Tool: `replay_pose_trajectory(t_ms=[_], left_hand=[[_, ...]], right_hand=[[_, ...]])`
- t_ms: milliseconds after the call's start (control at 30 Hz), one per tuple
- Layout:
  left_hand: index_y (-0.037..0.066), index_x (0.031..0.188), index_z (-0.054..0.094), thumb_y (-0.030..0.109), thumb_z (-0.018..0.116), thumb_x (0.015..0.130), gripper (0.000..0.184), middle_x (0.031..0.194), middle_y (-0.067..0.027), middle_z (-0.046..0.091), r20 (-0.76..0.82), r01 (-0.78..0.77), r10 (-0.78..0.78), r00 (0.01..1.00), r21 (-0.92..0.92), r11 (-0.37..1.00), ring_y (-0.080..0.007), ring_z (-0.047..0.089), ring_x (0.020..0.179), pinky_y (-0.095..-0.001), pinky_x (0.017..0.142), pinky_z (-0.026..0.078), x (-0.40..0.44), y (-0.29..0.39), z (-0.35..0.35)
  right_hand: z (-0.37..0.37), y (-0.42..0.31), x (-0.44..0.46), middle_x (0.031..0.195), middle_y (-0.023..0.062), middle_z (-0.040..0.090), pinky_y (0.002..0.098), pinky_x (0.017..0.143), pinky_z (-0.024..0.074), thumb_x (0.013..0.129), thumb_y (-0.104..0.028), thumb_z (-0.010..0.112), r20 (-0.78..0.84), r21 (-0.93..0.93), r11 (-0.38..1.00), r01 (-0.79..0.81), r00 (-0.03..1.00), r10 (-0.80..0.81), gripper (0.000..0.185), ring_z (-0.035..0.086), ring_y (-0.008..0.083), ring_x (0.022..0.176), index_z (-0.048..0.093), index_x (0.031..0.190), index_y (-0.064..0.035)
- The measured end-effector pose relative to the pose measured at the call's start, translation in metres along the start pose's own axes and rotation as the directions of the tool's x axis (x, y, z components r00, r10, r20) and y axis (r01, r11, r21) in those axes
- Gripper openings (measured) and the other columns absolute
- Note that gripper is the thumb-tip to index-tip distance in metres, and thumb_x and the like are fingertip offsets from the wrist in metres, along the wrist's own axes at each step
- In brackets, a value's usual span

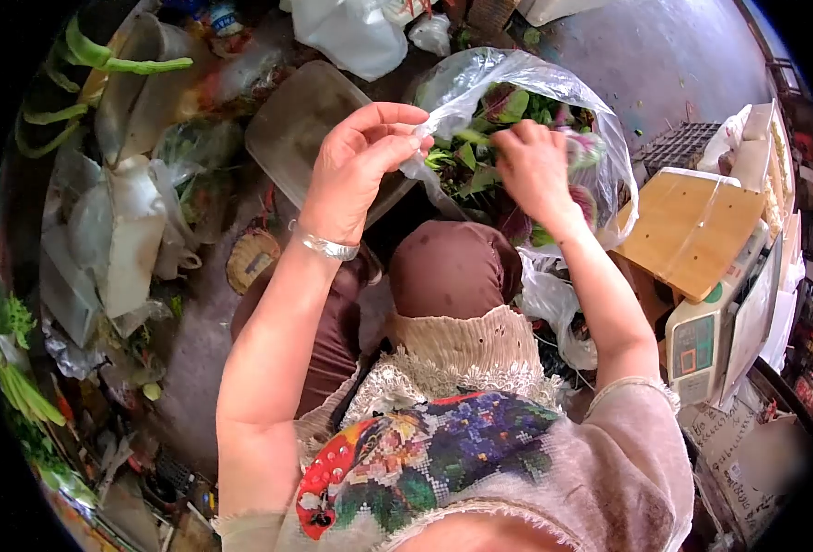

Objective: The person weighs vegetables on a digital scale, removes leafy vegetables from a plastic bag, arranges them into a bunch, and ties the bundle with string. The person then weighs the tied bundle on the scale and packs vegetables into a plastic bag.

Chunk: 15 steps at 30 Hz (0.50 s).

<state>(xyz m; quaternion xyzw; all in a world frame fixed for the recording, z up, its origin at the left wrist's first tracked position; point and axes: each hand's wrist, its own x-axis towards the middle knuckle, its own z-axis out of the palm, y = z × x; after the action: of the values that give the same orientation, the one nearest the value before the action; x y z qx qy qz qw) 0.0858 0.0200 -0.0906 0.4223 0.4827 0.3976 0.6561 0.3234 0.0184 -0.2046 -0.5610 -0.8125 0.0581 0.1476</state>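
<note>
A clear plastic bag (616, 115) stands wide-mouthed just beyond my knees, full of green and purple-red leafy greens (475, 179). My left hand (362, 156) pinches the bag's near-left rim between thumb and fingers, and a silver bracelet circles that wrist. Over the bag's opening, my right hand (533, 170) has its fingers curled down among the leaves. A light green stem shows at its fingertips, which are partly hidden and slightly blurred.
A translucent plastic tub (282, 138) sits left of the bag. On the right are a weighing scale (693, 354) and a wooden board (696, 225). Crumpled plastic and white foam pieces (135, 239) lie on the left. A black wire basket (678, 147) is behind the board.
</note>
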Motion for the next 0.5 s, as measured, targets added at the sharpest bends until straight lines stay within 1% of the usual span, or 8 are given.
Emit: replay_pose_trajectory(t_ms=[67,133,167,267,300,433,467,500], left_hand=[[0.006,0.108,0.064,0.015,0.062,0.085,0.025,0.095,-0.0054,0.070,0.008,0.002,-0.002,1.000,-0.004,1.000,-0.0102,0.064,0.086,-0.0218,0.076,0.044,-0.001,0.000,0.003],[0.006,0.108,0.064,0.016,0.062,0.085,0.025,0.096,-0.0054,0.070,0.004,-0.005,0.005,1.000,-0.001,1.000,-0.0100,0.064,0.086,-0.0221,0.076,0.044,-0.001,0.000,0.003],[0.006,0.108,0.064,0.016,0.062,0.085,0.025,0.096,-0.0054,0.070,0.000,-0.009,0.009,1.000,0.001,1.000,-0.0100,0.064,0.086,-0.0221,0.076,0.044,-0.001,0.000,0.002],[0.005,0.108,0.064,0.016,0.062,0.085,0.026,0.095,-0.0052,0.070,-0.007,-0.019,0.019,1.000,-0.005,1.000,-0.0100,0.064,0.086,-0.0223,0.077,0.044,-0.001,-0.001,-0.003],[0.005,0.108,0.064,0.016,0.062,0.085,0.026,0.095,-0.0051,0.070,-0.011,-0.014,0.014,1.000,-0.002,1.000,-0.0101,0.064,0.086,-0.0223,0.077,0.044,-0.001,-0.001,-0.004],[0.005,0.109,0.063,0.016,0.061,0.085,0.026,0.094,-0.0046,0.070,-0.013,-0.004,0.005,1.000,0.010,1.000,-0.0103,0.064,0.086,-0.0222,0.076,0.044,-0.005,-0.004,-0.004],[0.005,0.109,0.063,0.016,0.061,0.085,0.026,0.094,-0.0046,0.070,-0.012,-0.006,0.006,1.000,0.010,1.000,-0.0103,0.064,0.086,-0.0222,0.076,0.044,-0.005,-0.004,-0.004],[0.005,0.109,0.063,0.015,0.061,0.085,0.027,0.093,-0.0045,0.070,-0.019,0.006,-0.006,1.000,0.012,1.000,-0.0106,0.064,0.086,-0.0226,0.075,0.044,-0.006,-0.004,-0.004]], right_hand=[[0.034,-0.003,0.006,0.108,0.0125,0.054,0.0442,0.092,0.0362,0.072,-0.016,0.069,0.244,0.044,0.993,0.111,0.962,-0.118,0.034,0.050,0.0298,0.107,0.063,0.105,-0.0123],[0.054,-0.009,0.017,0.113,0.0135,0.056,0.0448,0.101,0.0320,0.071,-0.023,0.073,0.200,0.145,0.961,0.235,0.944,-0.261,0.049,0.047,0.0306,0.115,0.060,0.116,-0.0107],[0.065,-0.008,0.025,0.120,0.0160,0.055,0.0484,0.103,0.0294,0.061,-0.041,0.079,0.285,0.056,0.956,0.288,0.913,-0.292,0.075,0.043,0.0326,0.123,0.056,0.125,-0.0091],[0.083,-0.008,0.040,0.124,0.0179,0.054,0.0543,0.104,0.0254,0.049,-0.054,0.082,0.471,-0.026,0.983,0.181,0.869,-0.148,0.098,0.041,0.0343,0.125,0.052,0.130,-0.0083],[0.081,-0.008,0.054,0.150,0.0224,0.022,0.0605,0.102,0.0244,0.045,-0.057,0.086,0.694,-0.040,0.995,0.094,0.718,-0.040,0.112,0.028,0.0421,0.134,0.041,0.140,-0.0177],[0.113,0.011,0.013,0.128,0.0215,0.048,0.0540,0.095,0.0307,0.042,-0.053,0.089,0.612,-0.082,0.996,0.016,0.790,0.037,0.138,0.043,0.0392,0.119,0.010,0.150,-0.0182],[0.102,0.004,0.004,0.127,0.0215,0.048,0.0543,0.094,0.0312,0.051,-0.044,0.087,0.640,-0.109,0.994,0.010,0.766,0.063,0.129,0.044,0.0369,0.116,0.009,0.151,-0.0164],[0.110,0.005,-0.014,0.127,0.0214,0.048,0.0556,0.094,0.0309,0.056,-0.037,0.084,0.551,-0.150,0.989,0.015,0.831,0.071,0.123,0.043,0.0366,0.117,0.008,0.151,-0.0166]])
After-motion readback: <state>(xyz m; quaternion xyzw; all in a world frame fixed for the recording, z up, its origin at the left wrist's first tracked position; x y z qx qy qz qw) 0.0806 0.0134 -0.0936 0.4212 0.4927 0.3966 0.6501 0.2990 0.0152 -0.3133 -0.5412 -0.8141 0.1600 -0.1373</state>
